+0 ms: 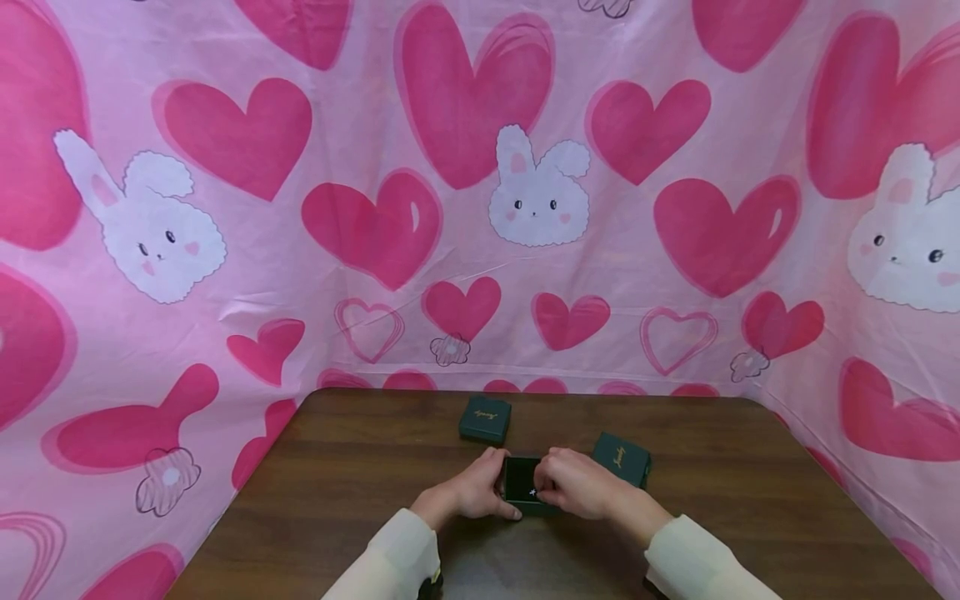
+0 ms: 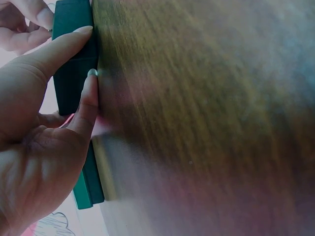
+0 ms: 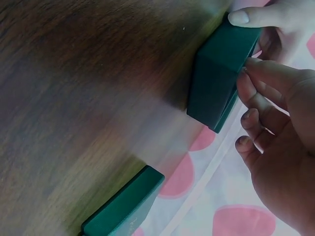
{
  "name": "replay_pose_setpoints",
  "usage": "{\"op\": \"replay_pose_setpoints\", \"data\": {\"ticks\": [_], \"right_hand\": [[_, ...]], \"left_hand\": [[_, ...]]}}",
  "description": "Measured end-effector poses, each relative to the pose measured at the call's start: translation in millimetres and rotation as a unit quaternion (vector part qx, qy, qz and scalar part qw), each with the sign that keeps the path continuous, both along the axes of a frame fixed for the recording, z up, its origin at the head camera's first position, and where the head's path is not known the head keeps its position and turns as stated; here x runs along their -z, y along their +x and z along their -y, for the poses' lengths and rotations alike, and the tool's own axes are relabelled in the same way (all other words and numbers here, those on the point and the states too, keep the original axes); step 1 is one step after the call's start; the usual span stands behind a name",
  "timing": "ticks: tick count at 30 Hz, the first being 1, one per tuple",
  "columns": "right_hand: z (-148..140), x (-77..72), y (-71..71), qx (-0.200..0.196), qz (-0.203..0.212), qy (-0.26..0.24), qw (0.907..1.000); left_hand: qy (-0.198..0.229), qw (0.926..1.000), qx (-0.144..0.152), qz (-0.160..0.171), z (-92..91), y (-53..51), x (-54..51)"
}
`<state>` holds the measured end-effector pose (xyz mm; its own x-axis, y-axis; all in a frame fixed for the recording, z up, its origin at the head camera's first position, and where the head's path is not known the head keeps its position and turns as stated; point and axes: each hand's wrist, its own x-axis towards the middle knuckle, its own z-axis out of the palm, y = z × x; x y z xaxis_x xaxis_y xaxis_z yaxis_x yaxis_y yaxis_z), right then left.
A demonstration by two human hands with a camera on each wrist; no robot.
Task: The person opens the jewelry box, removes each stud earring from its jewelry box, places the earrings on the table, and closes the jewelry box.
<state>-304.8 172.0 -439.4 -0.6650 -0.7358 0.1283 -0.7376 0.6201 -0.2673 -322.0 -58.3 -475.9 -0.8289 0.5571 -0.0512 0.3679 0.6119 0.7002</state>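
Note:
A dark green jewelry box [image 1: 542, 507] stands uncovered on the table, its inside black. My left hand [image 1: 478, 486] grips it from the left; in the left wrist view the thumb [image 2: 74, 42] lies on one side wall [image 2: 74, 81]. Over the box's right part, my right hand [image 1: 573, 483] has thumb and forefinger pinched together. At those fingertips shows a tiny, shiny, star-like piece of jewelry [image 1: 533, 492], too small to make out fully. In the right wrist view the pinching fingers [image 3: 268, 71] are at the box's rim, the other fingers loosely curled.
A green box [image 1: 484, 419] with gold lettering stands farther back on the brown wooden table [image 1: 360, 467]. Right of my right hand lies a green lid or box [image 1: 622, 458], also gold-lettered. Pink cloth [image 1: 465, 250] with hearts and rabbits hangs behind and at both sides.

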Motion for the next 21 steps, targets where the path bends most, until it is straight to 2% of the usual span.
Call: {"op": "replay_pose_setpoints", "data": {"ticks": [7,21], "right_hand": [[1.8,-2.8,2.0,-0.002,0.045,-0.007,0.9990],[2.3,-5.8,3.3,-0.011,0.056,-0.028,0.9980]], "left_hand": [[0.000,1.0000,0.000,0.004,0.6,-0.6,0.3],[0.008,0.9999,0.003,0.011,1.9,-0.4,0.0]]}}
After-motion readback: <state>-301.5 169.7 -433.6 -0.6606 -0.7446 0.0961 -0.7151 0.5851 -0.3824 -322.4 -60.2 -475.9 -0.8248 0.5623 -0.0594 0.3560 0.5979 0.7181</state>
